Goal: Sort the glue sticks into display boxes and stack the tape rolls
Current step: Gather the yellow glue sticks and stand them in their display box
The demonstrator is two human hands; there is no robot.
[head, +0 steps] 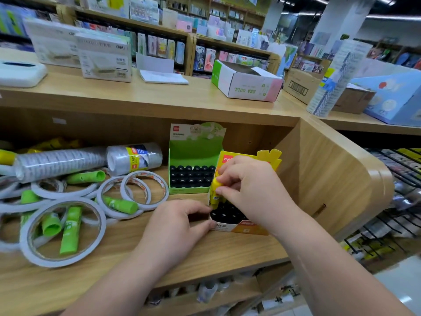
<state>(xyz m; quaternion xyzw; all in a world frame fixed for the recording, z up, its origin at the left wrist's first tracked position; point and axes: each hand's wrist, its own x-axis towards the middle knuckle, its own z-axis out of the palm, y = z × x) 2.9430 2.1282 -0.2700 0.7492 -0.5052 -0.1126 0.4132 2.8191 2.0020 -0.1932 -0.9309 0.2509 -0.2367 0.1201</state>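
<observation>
My right hand (246,190) pinches a yellow glue stick (215,192), held upright over the yellow display box (241,226), whose slots show several black caps. My left hand (175,226) grips the box's front left corner. Behind it stands a green display box (194,156) filled with black-capped sticks. Several green glue sticks (69,229) lie loose on the shelf among several white tape rolls (62,233), some sticks inside the rolls' rings. Two wrapped packs of tape rolls (134,157) lie on their sides at the back left.
The wooden shelf (205,254) has a curved side wall (330,176) close to the right of the yellow box. On the counter above sit an open white carton (246,82), boxed goods and a notepad. Wire racks (398,201) hang at the right.
</observation>
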